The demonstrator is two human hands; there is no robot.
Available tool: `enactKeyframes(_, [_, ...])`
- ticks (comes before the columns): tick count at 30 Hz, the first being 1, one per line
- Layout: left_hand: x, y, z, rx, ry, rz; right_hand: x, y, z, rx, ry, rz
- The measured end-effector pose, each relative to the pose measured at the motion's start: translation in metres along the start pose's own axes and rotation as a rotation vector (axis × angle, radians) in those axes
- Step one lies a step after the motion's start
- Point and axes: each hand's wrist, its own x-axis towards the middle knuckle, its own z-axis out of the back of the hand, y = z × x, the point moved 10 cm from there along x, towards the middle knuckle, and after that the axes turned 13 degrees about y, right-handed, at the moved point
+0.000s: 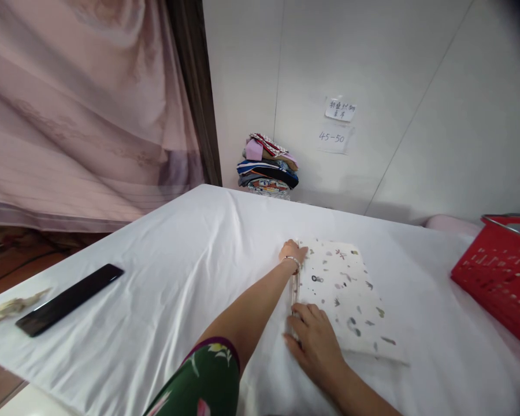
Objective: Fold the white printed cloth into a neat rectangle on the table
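A folded white cloth printed with small leaf and animal-like shapes lies on the white-covered table. My left hand, wearing a bracelet, grips its far left corner. At the near end of the same left edge, my right hand has its fingers curled over the layered fold, with the thumb beside it. Several layers show along that edge between the two hands. The left hand's fingertips are partly hidden.
A black flat slab-like object and a pale twisted bundle lie on the left. At the right stands a red perforated basket. A pile of folded fabrics sits beyond the far edge, by the wall. Pink curtains hang at left.
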Motion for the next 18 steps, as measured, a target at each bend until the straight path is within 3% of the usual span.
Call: enactKeyframes(18, [0.0026, 0.0048, 0.0084, -0.064, -0.063, -0.050, 0.0006, 0.0028, 0.0010, 0.046, 0.027, 0.047])
